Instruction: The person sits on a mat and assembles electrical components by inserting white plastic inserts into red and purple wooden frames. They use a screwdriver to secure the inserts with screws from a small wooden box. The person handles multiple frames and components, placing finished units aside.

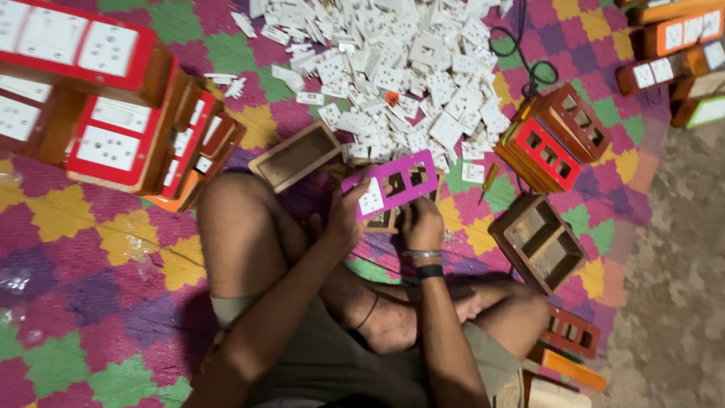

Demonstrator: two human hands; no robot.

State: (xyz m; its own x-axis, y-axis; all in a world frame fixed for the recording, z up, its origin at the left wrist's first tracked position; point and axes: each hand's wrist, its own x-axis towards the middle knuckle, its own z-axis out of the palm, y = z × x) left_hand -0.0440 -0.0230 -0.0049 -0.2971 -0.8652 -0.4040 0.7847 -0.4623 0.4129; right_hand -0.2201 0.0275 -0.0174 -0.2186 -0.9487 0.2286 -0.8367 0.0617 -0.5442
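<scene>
- My left hand (346, 219) grips the purple faceplate (393, 183) by its end.
- Right hand (423, 224) pinches its lower edge, above a wooden box (384, 221).
- Pile of white switches (400, 75) just beyond.

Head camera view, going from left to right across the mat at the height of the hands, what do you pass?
Stack of red-faced wooden switch boxes → empty wooden box → left hand holding the purple faceplate → right hand → screwdriver → open wooden box with compartments.

Patchwork-patterned mat (91, 249) in purple, yellow, green, bare grey floor (680, 249) at right
</scene>
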